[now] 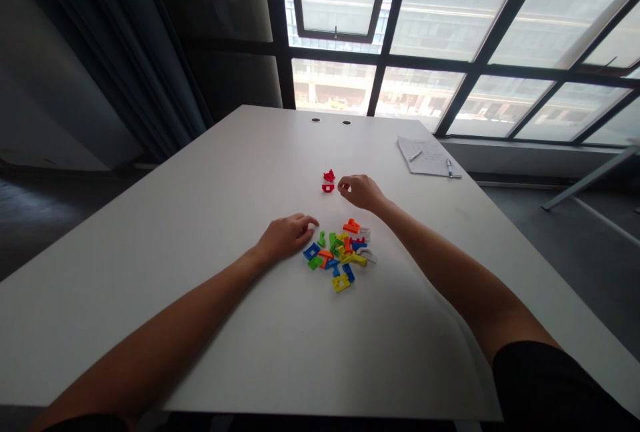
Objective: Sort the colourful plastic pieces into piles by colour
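Small plastic pieces in blue, green, yellow, orange, red and white lie in a loose heap on the white table (220,179). My left hand (287,235) rests at the heap's left edge, fingers loosely apart, near a blue piece (311,251) and a green piece (321,239). Farther out, two red bits sit apart from the heap: a flat red piece (328,188) and a red cluster (329,176) just behind it. Just right of them is my right hand (361,192), its fingertips curled together; whether anything is between them is hidden. An orange piece (351,226) lies below that hand.
At the far right of the table lies a sheet of paper (427,160) with a pen (415,155) and a marker (449,167) on it. Two round cable holes (347,123) are near the far edge. Tall windows (435,12) stand behind, with a dark curtain (115,39) at left.
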The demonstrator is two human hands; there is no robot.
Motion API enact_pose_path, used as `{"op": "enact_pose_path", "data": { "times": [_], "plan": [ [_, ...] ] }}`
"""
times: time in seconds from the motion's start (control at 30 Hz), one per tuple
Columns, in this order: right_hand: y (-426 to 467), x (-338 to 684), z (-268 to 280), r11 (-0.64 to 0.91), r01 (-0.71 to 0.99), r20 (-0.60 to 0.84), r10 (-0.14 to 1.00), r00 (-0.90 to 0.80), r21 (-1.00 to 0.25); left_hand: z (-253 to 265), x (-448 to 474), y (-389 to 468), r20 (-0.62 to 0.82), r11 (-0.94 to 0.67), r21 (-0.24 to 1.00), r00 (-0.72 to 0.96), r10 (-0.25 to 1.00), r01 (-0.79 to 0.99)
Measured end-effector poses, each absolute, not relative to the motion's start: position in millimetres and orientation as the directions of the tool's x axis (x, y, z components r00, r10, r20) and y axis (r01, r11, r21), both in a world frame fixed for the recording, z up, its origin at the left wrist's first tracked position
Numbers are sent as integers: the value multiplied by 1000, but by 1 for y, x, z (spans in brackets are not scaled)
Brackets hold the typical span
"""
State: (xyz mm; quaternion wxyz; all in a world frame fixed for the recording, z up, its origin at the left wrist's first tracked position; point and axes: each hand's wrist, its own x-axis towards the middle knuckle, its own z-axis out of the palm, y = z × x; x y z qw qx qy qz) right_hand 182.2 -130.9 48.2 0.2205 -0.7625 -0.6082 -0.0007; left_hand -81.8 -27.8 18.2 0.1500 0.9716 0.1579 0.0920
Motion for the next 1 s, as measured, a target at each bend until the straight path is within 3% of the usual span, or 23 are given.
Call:
{"op": "enact_pose_path", "data": {
  "times": [0.1, 0.3, 0.63, 1.0],
  "plan": [
    [-157, 179, 50, -95, 896, 217, 954, 206, -433, 19, -81, -28, 130, -905, 318, 932, 338, 284],
    [-203, 176, 66, 12, 868, -120, 989, -82, -497, 18, -82, -29, 127, -906, 313, 933, 338, 286],
    [-223, 190, 81, -140, 785, -329, 940, -86, -603, 16, -82, -27, 134, -906, 319, 933, 335, 280],
    [-220, 177, 75, -103, 816, -325, 940, -108, -569, 16, -82, -27, 135, -908, 316, 935, 329, 274]
  ]
}}
